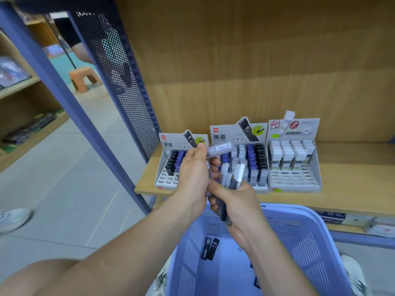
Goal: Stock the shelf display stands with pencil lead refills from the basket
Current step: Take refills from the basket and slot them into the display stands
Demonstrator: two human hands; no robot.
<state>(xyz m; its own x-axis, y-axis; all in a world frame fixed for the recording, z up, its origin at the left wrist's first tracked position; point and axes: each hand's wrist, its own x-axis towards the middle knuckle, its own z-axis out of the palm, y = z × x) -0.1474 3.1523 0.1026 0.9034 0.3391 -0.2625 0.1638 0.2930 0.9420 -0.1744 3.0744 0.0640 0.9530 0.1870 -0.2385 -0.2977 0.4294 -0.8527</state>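
Three cardboard display stands sit on the wooden shelf: a left stand (165, 178) with black and blue refills, a middle stand (259, 159) with blue, white and black ones, a right stand (299, 174) with white-capped ones. My left hand (192, 171) pinches one clear refill case (220, 149), held sideways before the middle stand. My right hand (237, 199) grips a bunch of refill cases (232, 178) with white caps up. Below, the lilac basket (303, 242) holds two black refills (210, 248).
A blue perforated metal panel (119, 82) and slanted post bound the shelf on the left. An orange stool (85, 79) stands on the floor beyond. Someone's shoe (12, 218) is at the far left. Boxed goods (333, 216) lie on the lower shelf.
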